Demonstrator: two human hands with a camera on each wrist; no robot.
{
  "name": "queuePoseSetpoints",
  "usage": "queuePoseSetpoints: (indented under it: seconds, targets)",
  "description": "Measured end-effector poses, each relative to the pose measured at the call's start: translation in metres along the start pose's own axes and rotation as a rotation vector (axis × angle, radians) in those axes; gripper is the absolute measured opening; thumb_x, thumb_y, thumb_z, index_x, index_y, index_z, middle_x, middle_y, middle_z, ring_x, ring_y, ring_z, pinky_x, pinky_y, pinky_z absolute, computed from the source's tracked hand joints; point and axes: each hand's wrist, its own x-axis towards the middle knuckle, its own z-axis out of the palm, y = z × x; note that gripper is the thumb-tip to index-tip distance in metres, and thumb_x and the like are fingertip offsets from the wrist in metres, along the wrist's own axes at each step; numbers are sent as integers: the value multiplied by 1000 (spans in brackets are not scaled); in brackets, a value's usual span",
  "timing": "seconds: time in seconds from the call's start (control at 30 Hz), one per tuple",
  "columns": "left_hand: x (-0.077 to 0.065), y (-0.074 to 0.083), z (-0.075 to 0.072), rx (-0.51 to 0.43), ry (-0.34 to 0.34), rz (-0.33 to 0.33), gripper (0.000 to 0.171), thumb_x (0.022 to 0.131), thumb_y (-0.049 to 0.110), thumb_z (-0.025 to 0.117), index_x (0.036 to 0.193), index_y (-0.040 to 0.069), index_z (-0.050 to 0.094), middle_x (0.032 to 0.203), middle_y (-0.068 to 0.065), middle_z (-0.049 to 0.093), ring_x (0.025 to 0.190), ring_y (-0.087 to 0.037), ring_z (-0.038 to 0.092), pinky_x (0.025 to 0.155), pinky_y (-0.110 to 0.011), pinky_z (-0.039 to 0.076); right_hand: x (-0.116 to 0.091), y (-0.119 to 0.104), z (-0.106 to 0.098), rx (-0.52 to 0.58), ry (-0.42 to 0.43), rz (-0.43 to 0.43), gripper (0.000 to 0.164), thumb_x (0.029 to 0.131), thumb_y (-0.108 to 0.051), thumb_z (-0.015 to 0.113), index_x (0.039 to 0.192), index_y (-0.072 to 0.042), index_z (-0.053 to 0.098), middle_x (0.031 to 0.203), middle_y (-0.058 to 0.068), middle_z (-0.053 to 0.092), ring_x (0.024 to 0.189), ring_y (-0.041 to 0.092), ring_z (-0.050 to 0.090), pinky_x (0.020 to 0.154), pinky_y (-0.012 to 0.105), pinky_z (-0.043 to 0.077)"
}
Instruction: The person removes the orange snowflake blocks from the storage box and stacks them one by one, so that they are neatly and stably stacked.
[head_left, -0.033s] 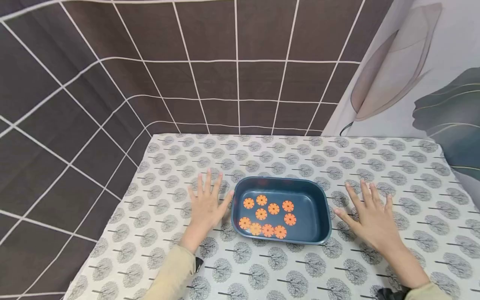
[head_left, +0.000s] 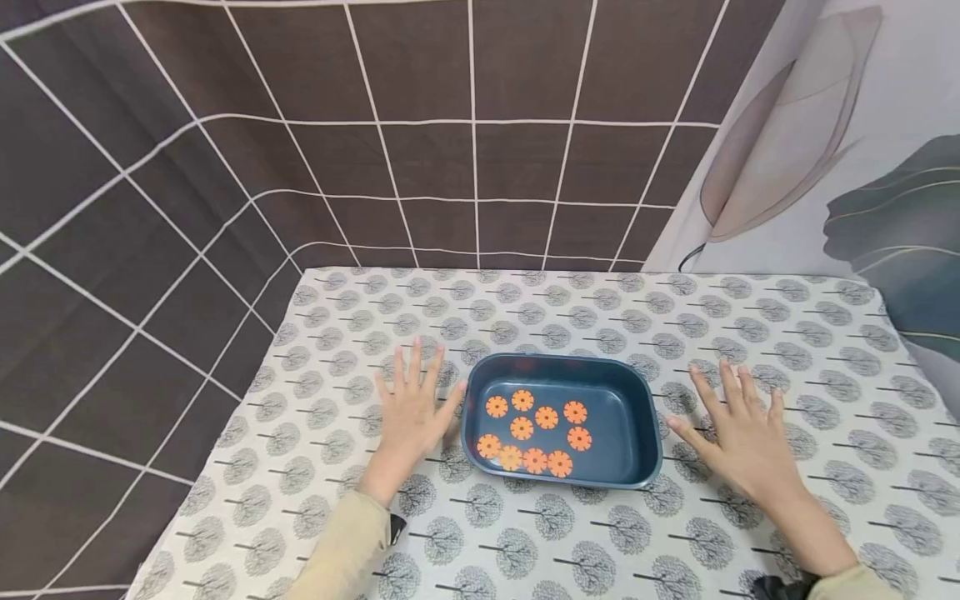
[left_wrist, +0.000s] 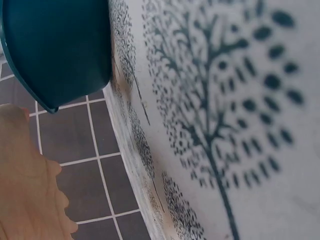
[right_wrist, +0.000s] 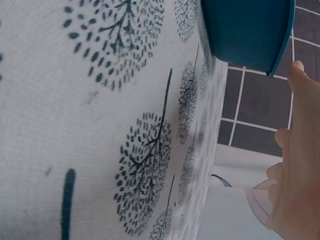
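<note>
A dark blue rectangular plastic tub [head_left: 618, 433] stands between my hands in the head view. On its floor lie several flat orange notched discs [head_left: 522, 427], flower-like with a small dark centre, mostly in the left and middle part. My left hand [head_left: 408, 412] is spread beside the left wall, palm down, its thumb tip right at the rim. To the right of the tub my right hand [head_left: 750, 446] is also spread, thumb pointing at the wall with a small gap. Both hands are empty. Each wrist view shows the tub's outer side [left_wrist: 55, 45] above the cloth.
A white cloth with grey tree prints [head_left: 555, 517] covers the table. Behind it and at the left hangs a dark brown curtain [head_left: 427, 158] with a white grid. A pale curtain with leaf shapes [head_left: 795, 125] hangs at the right. Black bands [head_left: 397, 528] circle the wrists.
</note>
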Motion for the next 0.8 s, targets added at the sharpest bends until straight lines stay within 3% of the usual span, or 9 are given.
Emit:
queuePoseSetpoints:
  seconds: [0.27, 0.4, 0.47, 0.57, 0.67, 0.8]
  targets:
    - [-2, 2, -2, -67, 30, 36, 70, 94, 62, 23, 151, 22, 14, 156, -7, -6, 141, -39, -4, 108, -66, -3, -4, -5, 1, 8, -13, -27, 76, 93, -50, 47, 151, -17, 11, 155, 15, -4, 141, 35, -10, 107, 53, -21]
    - [-6, 3, -4, -174, -20, 49, 72, 93, 64, 17, 151, 23, 4, 157, -7, -5, 142, -39, -1, 110, -64, 0, -1, -10, 1, 57, -19, -80, 75, 93, -46, 50, 151, -17, 13, 156, 13, -1, 142, 30, -8, 110, 51, -18]
    - [-8, 4, -6, -276, -51, 52, 72, 93, 64, 20, 151, 26, 0, 157, -7, -2, 142, -36, 3, 112, -61, 4, 0, -12, 0, 82, -19, -105, 75, 92, -44, 52, 151, -16, 15, 156, 12, 1, 143, 30, -6, 111, 52, -15]
    - [-12, 8, -11, -503, -113, 31, 74, 93, 60, 35, 150, 30, 1, 157, -7, 7, 141, -33, 13, 111, -58, 14, 3, -17, -3, 134, 6, -128, 76, 90, -42, 57, 150, -16, 19, 156, 10, 9, 143, 29, 0, 113, 51, -10]
    - [-17, 10, -14, -732, -179, 4, 79, 91, 48, 52, 151, 23, 6, 154, -13, 20, 137, -34, 27, 107, -57, 27, 6, -24, -7, 208, 44, -165, 79, 86, -39, 64, 149, -18, 22, 154, 10, 19, 143, 27, 10, 116, 48, -4]
    - [-21, 12, -13, -909, -235, -47, 81, 88, 32, 64, 150, 14, 14, 147, -17, 32, 129, -35, 40, 104, -54, 34, 13, -36, -8, 298, 68, -230, 83, 78, -34, 74, 147, -18, 31, 149, 13, 32, 140, 27, 23, 117, 42, 4]
